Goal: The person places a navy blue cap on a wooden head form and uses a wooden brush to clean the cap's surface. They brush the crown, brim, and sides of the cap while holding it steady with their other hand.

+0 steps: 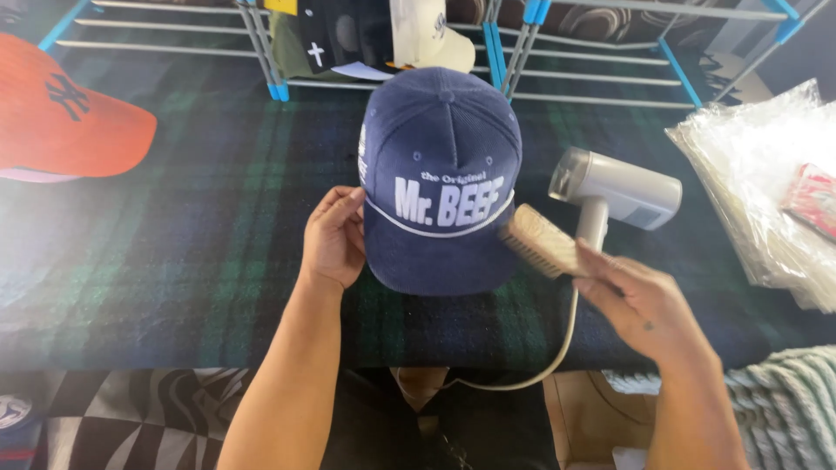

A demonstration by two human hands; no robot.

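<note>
- Just left of the right hand (640, 300), across the brush it carries, sits the navy corduroy cap (440, 178), crown up on the dark plaid cloth (200, 252), its brim pointing back toward the person.
- The right hand's fingers are closed round the near end of a wooden brush (542, 241); the brush's long axis runs up and to the left from that grip, and its far end touches the cap's right lower edge, where crown meets brim.
- The left hand (333, 237) lies against the opposite side of the cap, fingers curled onto its left edge and thumb at the brim's corner; it steadies the cap rather than lifting it.
- Both hands are close to the cap: the left touches it directly, the right only through the brush.
- Both forearms come up from the bottom of the view and angle inward toward the cap.
- Just beyond the right hand a grey handheld steamer (614, 187) rests on the cloth, its cord trailing back toward the person.
</note>
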